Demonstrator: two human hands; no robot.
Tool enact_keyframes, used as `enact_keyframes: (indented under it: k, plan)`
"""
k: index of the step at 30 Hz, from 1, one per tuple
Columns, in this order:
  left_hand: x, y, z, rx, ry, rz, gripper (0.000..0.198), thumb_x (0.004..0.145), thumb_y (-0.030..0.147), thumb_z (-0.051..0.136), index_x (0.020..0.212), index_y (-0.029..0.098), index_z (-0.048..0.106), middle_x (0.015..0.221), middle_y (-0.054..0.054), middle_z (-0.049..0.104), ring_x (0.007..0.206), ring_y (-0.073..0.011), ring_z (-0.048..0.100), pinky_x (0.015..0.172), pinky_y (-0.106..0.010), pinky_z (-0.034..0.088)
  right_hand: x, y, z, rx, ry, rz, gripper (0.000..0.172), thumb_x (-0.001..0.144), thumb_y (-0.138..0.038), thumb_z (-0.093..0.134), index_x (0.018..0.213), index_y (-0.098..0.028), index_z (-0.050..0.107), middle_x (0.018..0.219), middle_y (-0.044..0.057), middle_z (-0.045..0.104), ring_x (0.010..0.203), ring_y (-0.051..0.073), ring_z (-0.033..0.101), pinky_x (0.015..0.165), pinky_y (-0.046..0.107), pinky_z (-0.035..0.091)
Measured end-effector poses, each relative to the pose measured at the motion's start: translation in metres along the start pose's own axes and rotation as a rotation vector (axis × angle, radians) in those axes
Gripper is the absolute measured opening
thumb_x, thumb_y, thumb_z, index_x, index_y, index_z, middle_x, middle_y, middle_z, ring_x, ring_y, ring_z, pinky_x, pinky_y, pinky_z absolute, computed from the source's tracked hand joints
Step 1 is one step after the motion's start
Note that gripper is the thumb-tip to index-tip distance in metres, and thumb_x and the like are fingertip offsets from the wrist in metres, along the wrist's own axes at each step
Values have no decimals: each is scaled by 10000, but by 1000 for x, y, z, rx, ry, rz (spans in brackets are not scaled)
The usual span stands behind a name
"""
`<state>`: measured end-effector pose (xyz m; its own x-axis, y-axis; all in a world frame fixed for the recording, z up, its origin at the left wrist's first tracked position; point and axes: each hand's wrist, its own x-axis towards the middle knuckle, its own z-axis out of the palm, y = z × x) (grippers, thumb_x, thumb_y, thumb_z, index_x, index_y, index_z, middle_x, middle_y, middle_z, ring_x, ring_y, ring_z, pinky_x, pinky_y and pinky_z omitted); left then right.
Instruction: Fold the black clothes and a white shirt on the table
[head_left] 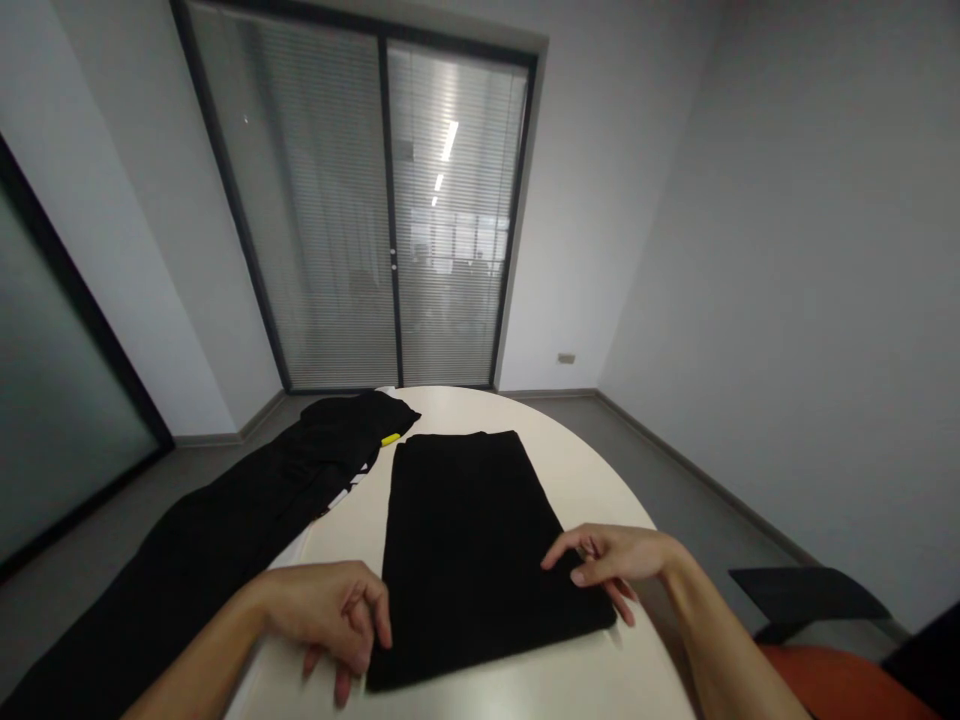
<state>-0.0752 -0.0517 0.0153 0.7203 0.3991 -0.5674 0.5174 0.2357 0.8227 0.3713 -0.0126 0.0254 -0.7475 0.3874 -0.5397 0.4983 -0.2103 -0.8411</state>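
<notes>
A folded piece of black cloth [465, 540], roughly rectangular, lies flat on the pale round table [585, 470] in front of me. My left hand [341, 615] is beside its near left corner, fingers loosely curled and apart, the index fingertip at the cloth's edge. Over the right edge of the cloth is my right hand [607, 560], with its fingers spread and nothing held between them. Its index finger and thumb hover over or touch the fabric; I cannot tell which. The lower fingers reach past the near right corner.
Another black garment [277, 490] with white markings lies along the table's left side and hangs over its edge. A yellow strip [391, 439] shows beside it. An orange chair seat [840, 680] with a black armrest [810, 595] stands at right. Behind is a blind-covered glass partition [322, 200].
</notes>
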Motion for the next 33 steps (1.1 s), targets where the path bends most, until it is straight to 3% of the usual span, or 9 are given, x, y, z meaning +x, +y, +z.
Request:
enact_keyframes:
  k: [2,4,9,11,17,21,26,28,33]
  plan:
    - [-2,2,1,-13,-62,-3,467,680,469,829,1052,223,687,805,-32,753,629,-203,730,405,-199,424,1,2,-1,1,-1,-1,721,862,-555,670,1414,-132,478,523,-11,677,430,138,664,355,119,400]
    - [-1,4,1,-1,-23,18,545,755,538,761,1187,228,639,866,-59,758,614,-204,733,395,-198,409,3,7,-4,5,51,-24,748,859,-591,651,1424,-135,469,546,-1,687,464,148,684,363,123,417]
    - [15,5,-1,14,440,134,660,816,631,631,1294,190,520,697,7,671,505,-164,678,379,-187,370,7,17,-10,5,165,-74,772,810,-541,729,1424,-152,469,554,-31,667,509,154,701,404,136,478]
    - [22,5,0,24,514,151,649,798,580,662,1288,187,499,592,66,590,476,-156,650,381,-188,360,9,19,-10,-1,163,-50,739,757,-474,798,1362,-152,522,536,-51,649,490,144,688,428,145,511]
    - [24,0,0,30,359,138,530,733,492,748,1105,199,509,534,111,524,474,-153,644,410,-186,367,12,17,-7,22,99,31,563,649,-389,884,1082,-170,598,544,-46,661,450,146,661,417,174,536]
    - [20,1,-3,33,331,163,504,758,508,728,1094,200,514,559,97,532,509,-163,661,427,-189,399,11,14,-5,3,104,-5,568,671,-441,862,1098,-177,597,558,-60,634,447,135,651,424,178,532]
    - [28,4,-3,38,685,278,594,841,612,593,1261,200,511,799,20,578,556,-129,641,379,-172,320,15,17,-9,-19,370,-109,553,804,-564,717,1179,-177,592,567,-69,563,444,95,591,432,171,455]
    - [36,3,-8,51,806,315,613,845,618,581,1293,204,513,902,-8,591,546,-109,616,420,-188,368,20,17,-16,-72,532,-183,553,847,-611,640,1159,-156,607,578,-55,545,430,75,523,419,174,376]
    - [63,1,-45,197,1063,355,549,878,530,563,1329,220,529,1000,-36,614,623,-131,623,633,-268,498,39,-2,-50,-343,892,-255,495,837,-593,633,1015,-132,675,750,32,630,596,119,535,551,242,415]
